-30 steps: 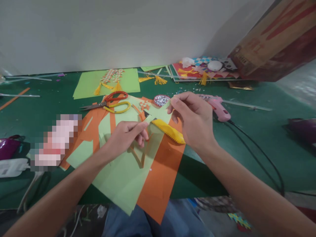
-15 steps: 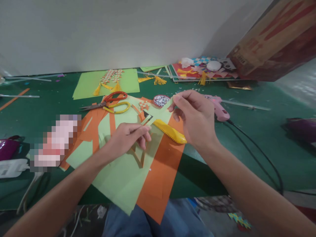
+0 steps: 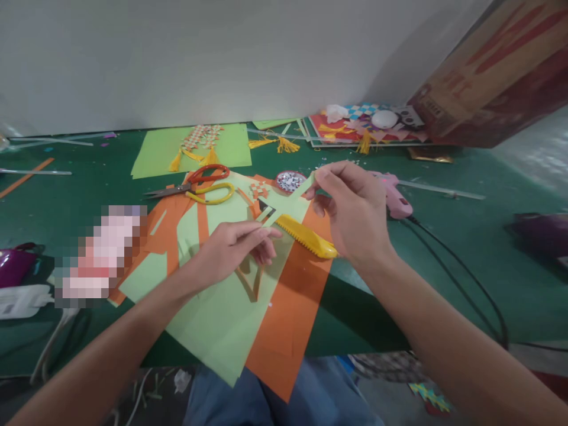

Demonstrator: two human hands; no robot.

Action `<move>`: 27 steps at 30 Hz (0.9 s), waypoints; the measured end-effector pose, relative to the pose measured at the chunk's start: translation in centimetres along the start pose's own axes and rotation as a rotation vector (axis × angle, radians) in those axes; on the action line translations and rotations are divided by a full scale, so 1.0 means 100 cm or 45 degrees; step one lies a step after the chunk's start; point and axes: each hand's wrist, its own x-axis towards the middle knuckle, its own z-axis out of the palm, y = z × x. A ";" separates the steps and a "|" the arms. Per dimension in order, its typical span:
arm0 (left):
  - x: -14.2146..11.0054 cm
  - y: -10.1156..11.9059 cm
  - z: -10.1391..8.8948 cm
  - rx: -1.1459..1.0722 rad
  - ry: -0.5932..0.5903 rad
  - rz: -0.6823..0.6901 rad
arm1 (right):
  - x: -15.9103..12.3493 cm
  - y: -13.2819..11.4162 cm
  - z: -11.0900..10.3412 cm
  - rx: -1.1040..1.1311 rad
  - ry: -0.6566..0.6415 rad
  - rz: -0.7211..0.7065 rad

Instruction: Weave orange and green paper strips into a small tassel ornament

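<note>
My left hand (image 3: pixel 231 248) pinches the near end of a narrow light-green paper strip (image 3: pixel 288 201). My right hand (image 3: pixel 350 213) pinches the far end of the same strip, holding it taut above the table. Under the strip lies a yellow utility knife (image 3: pixel 306 236) on overlapping sheets of light-green paper (image 3: pixel 222 319) and orange paper (image 3: pixel 288 319). A small woven orange-and-green square (image 3: pixel 260 189) rests just beyond the knife's tip.
Red-handled scissors (image 3: pixel 195 180) and yellow-handled scissors (image 3: pixel 213 194) lie at the back left of the sheets. A pink glue gun (image 3: pixel 394 198) with a black cord sits right of my right hand. A dish of sequins (image 3: pixel 289 180), woven tassel crafts and a cardboard box (image 3: pixel 497 77) stand farther back.
My right hand has lifted its end of the green strip slightly up and to the right. My left hand slid a little to the right along the strip.
</note>
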 end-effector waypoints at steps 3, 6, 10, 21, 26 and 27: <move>0.000 -0.001 -0.001 0.005 -0.024 -0.001 | 0.000 -0.001 0.001 0.013 -0.001 0.007; 0.000 -0.002 -0.001 0.033 -0.041 -0.002 | 0.000 -0.002 0.002 0.027 0.024 0.015; -0.001 -0.003 -0.002 0.035 -0.039 0.011 | 0.000 -0.002 0.003 0.034 0.043 0.015; 0.000 0.000 -0.002 0.147 0.008 -0.019 | 0.000 -0.003 0.002 0.032 0.041 0.038; 0.000 0.002 -0.001 0.196 0.044 -0.052 | -0.001 -0.004 0.003 0.044 0.034 0.049; 0.000 0.002 0.000 0.198 0.046 -0.056 | -0.001 -0.004 0.003 0.045 0.036 0.052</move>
